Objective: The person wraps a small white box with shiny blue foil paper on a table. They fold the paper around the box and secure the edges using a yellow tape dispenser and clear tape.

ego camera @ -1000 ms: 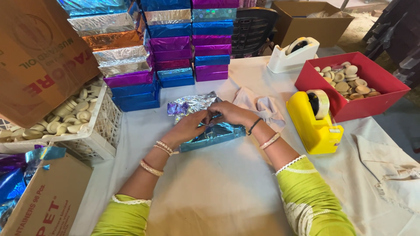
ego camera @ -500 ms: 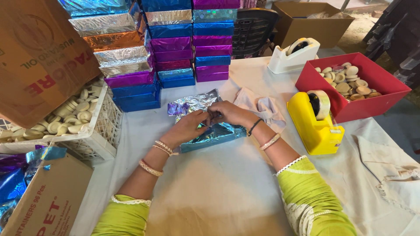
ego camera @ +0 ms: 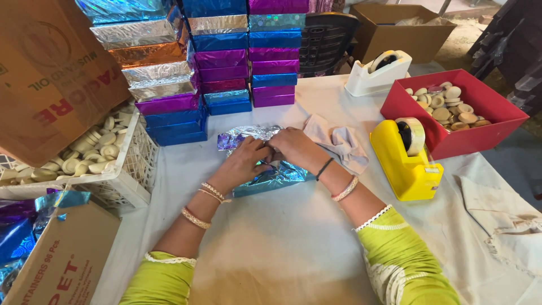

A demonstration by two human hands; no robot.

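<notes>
At table centre, on the white cloth-covered table (ego camera: 293,248), both hands work a flat box half-wrapped in shiny blue holographic foil (ego camera: 271,178). Left hand (ego camera: 243,162) lies over the box's near-left part, fingers curled down and pressing the foil flat. Right hand (ego camera: 296,148) sits at the upper right edge, fingers closed, pinching a foil flap against the box; the two hands touch in the middle. Crinkled silver-purple loose foil end (ego camera: 243,135) sticks out behind the hands, not yet folded in.

Step looks like mid-wrap: folding and creasing foil over the box, seam not taped. Next move likely needs one hand holding the fold tight while the other reaches for tape, so the flap does not spring open.

Yellow plastic tape dispenser (ego camera: 405,161) stands just right of the right forearm, within reach. Stack of finished foil-wrapped boxes in blue, purple, silver (ego camera: 226,62) stands behind. White plastic crate of pale round discs (ego camera: 96,164) stands left.
</notes>
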